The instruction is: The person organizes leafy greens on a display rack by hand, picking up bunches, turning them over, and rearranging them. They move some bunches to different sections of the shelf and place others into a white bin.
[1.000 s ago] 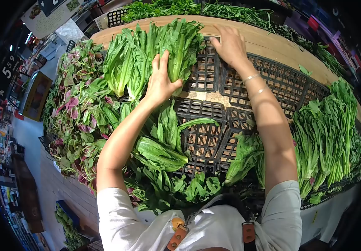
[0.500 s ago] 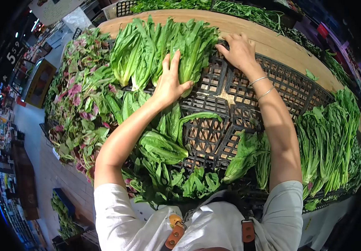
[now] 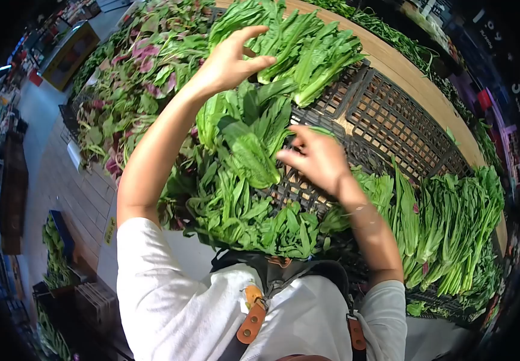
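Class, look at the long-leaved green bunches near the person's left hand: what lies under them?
Under the long-leaved bunches runs black plastic crate grid, with pale board showing through its holes. The grid directly beneath the leaves is covered. The left hand hovers at their edge.

The black crates (image 3: 386, 120) under the greens are matt plastic lattice, and the counter edge (image 3: 392, 63) behind them is pale, smooth wood. The romaine bunches (image 3: 308, 51) have crinkled, slightly glossy leaves, while the red-green amaranth (image 3: 145, 66) looks duller. Thin metal bangles (image 3: 361, 210) shine on one wrist. The apron straps carry tan leather tabs (image 3: 251, 322) over soft white cloth.
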The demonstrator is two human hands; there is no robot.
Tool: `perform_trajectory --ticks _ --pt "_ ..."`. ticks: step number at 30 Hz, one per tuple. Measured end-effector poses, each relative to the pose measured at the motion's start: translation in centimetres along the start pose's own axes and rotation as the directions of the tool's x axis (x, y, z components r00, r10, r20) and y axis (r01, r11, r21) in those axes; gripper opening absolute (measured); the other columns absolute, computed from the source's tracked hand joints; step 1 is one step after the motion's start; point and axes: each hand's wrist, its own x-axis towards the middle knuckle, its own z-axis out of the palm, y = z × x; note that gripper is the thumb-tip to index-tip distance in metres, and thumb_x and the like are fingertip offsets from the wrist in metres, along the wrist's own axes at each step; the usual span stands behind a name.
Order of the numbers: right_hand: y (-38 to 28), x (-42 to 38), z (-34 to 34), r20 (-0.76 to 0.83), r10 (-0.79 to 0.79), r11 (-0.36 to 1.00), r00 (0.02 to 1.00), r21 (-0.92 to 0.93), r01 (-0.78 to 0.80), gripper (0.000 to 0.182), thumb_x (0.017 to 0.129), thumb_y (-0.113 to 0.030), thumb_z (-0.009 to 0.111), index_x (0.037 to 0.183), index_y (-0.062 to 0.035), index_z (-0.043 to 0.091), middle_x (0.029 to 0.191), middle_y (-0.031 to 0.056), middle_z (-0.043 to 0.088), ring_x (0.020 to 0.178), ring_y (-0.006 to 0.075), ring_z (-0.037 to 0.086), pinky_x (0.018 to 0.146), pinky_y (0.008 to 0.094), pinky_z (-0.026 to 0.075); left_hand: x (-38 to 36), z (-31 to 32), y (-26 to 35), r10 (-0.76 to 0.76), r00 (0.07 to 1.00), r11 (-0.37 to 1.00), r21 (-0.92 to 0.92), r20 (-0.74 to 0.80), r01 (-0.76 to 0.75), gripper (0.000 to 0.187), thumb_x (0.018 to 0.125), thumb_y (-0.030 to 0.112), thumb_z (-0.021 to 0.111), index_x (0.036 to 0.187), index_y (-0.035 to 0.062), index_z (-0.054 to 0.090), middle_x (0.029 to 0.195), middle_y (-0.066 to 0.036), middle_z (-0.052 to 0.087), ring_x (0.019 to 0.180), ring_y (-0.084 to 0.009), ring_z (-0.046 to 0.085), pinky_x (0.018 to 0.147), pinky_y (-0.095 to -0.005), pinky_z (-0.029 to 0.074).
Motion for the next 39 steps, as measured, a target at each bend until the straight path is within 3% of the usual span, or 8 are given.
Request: perform_trajectory --ticks 3,8,13,17,20,28,35,39 --pt "-1.2 0.0 6.7 0.029 -0.096 0.985 0.995 -0.139 0.099 0.071 0.075 -0.045 0.072 0.127 -0.0016 0.048 0.107 0.018 0.064 0.1 0.033 0.061 0.086 0.0424 0.048 -4.4 -1.8 0.1 -0.049 0.997 0.979 -0.201 -0.053 0.038 0.055 0.085 0.024 0.069 0.133 0.0063 0.047 0.127 -0.013 0.055 0.1 -0.0175 0.061 0.089 -0.0329 0.048" --pt "0.7 -0.5 9.2 -0.03 0.162 0.952 0.986 0.266 -0.148 0.051 0.079 -0.022 0.068 0.123 -0.0038 0.05 0.097 0.0167 0.065 0.075 0.0295 0.066 0.067 0.0401 0.052 -12.2 -4.1 -0.2 -0.148 0.976 0.921 -0.381 -0.159 0.078 0.046 0.087 0.017 0.065 0.129 0.0035 0.05 0.126 -0.009 0.056 0.107 -0.0176 0.057 0.089 -0.031 0.046" --pt "3.3 -3.7 9.1 -0.124 0.471 0.396 0.873 0.915 -0.084 0.031 0.092 -0.01 0.054 0.122 -0.0032 0.049 0.099 0.0091 0.065 0.071 0.0128 0.066 0.051 0.023 0.054 -15.7 -2.6 -5.0 -0.263 0.954 0.879 -0.443 -0.145 0.175 0.042 0.086 0.012 0.065 0.125 0.0022 0.054 0.119 -0.01 0.06 0.099 -0.0158 0.059 0.084 -0.0298 0.049" --pt "7.7 -2.8 13.2 -0.053 0.484 0.363 0.874 0.92 -0.145 0.036 0.091 -0.015 0.058 0.123 -0.0023 0.048 0.103 0.0095 0.064 0.075 0.0182 0.067 0.058 0.0321 0.059 -15.0 2.7 -7.1 -0.178 0.981 0.977 0.135 0.076 0.167 0.049 0.086 0.035 0.064 0.114 -0.0056 0.059 0.095 -0.023 0.067 0.087 -0.0289 0.065 0.08 -0.0374 0.051" --pt "7.2 -2.4 12.5 0.002 0.489 0.345 0.873 0.918 -0.196 0.033 0.09 -0.013 0.059 0.12 -0.0028 0.051 0.098 0.0097 0.066 0.076 0.0169 0.067 0.056 0.0312 0.058 -13.3 6.1 -7.8 -0.362 0.903 0.927 0.194 0.232 0.321 0.068 0.078 0.048 0.071 0.111 -0.0108 0.058 0.085 -0.023 0.067 0.079 -0.0285 0.067 0.075 -0.0368 0.052" --pt "4.9 -0.9 12.2 -0.155 0.378 0.416 0.913 0.909 -0.017 0.027 0.092 -0.005 0.05 0.117 0.0012 0.055 0.107 0.0102 0.064 0.094 0.0157 0.06 0.083 0.0277 0.046 -12.6 9.2 -9.3 -0.423 0.876 0.822 -0.31 0.23 0.478 0.054 0.076 0.003 0.067 0.124 -0.0052 0.043 0.103 -0.017 0.064 0.094 -0.0205 0.061 0.083 -0.0297 0.047" --pt "3.1 -5.0 6.5 0.068 0.325 -0.339 0.943 0.94 0.048 0.031 0.097 -0.02 0.046 0.117 0.0018 0.056 0.112 0.0141 0.063 0.097 0.0225 0.064 0.086 0.0371 0.054 -14.6 5.8 -6.6 -0.447 0.872 0.426 -0.81 0.199 0.403 0.043 0.076 0.005 0.06 0.117 0.0023 0.046 0.091 -0.003 0.058 0.086 -0.0133 0.057 0.081 -0.0307 0.047" --pt "3.4 -6.0 5.7 0.052 0.212 -0.425 0.976 0.904 0.044 0.038 0.098 -0.027 0.043 0.123 0.0 0.05 0.108 0.0184 0.063 0.089 0.0301 0.066 0.078 0.042 0.057 -14.6 5.6 -4.8 -0.377 0.903 0.519 -0.761 0.206 0.39 0.041 0.078 0.009 0.062 0.117 0.0033 0.048 0.088 -0.001 0.056 0.073 -0.0088 0.049 0.07 -0.0258 0.04"
